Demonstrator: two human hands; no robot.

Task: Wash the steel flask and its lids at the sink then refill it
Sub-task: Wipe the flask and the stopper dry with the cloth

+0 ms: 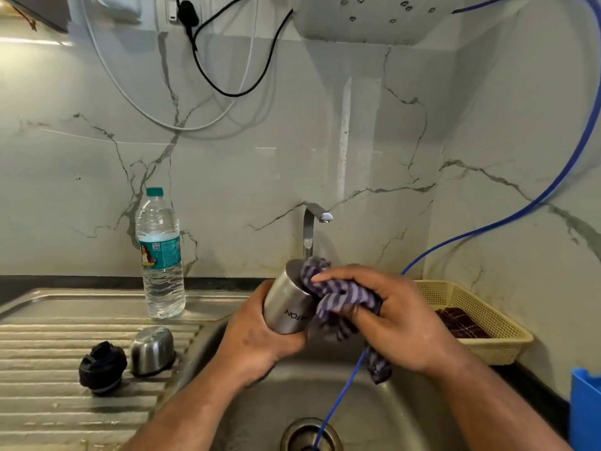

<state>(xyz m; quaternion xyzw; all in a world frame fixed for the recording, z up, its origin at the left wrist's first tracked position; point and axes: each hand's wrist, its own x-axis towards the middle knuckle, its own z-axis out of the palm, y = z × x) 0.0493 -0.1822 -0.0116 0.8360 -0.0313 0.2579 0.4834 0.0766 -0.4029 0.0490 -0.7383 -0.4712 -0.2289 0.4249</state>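
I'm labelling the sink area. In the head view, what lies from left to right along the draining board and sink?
black lid → steel lid → steel flask → striped cloth → yellow basket → blue box

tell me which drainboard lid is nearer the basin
The steel cup lid, rim down beside the basin edge; the black stopper lid lies to its left, farther away.

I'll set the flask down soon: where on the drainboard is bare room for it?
Drainboard is bare left of the black lid and in front of both lids; also left of the water bottle. Tight between steel lid and basin.
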